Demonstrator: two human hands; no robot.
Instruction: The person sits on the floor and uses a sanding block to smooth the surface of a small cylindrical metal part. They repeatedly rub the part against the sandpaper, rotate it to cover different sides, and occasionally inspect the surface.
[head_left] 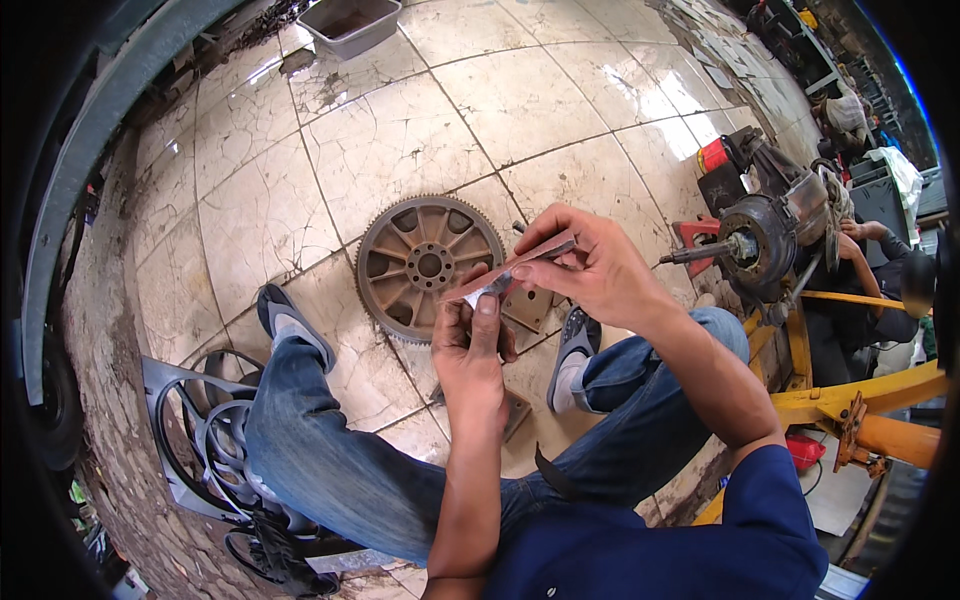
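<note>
Slanting in the air near a toothed wheel (428,246) on the floor (385,150), a thin reddish strip (537,256) is pinched by the left hand's (470,345) and right hand's (605,270) fingers.

The left hand (470,335) stood upright, fingers curled, its forearm (468,490) nearly straight — the right hand (597,265) angled in from the right, elbow (762,440) bent, thumb and fingers pinching.

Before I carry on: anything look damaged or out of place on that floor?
Yes. Floor tiles beyond the toothed flywheel are cracked, and a dark, broken-looking patch lies near the grey tub. The flywheel lies flat; its brownish face may be rusty.
</note>
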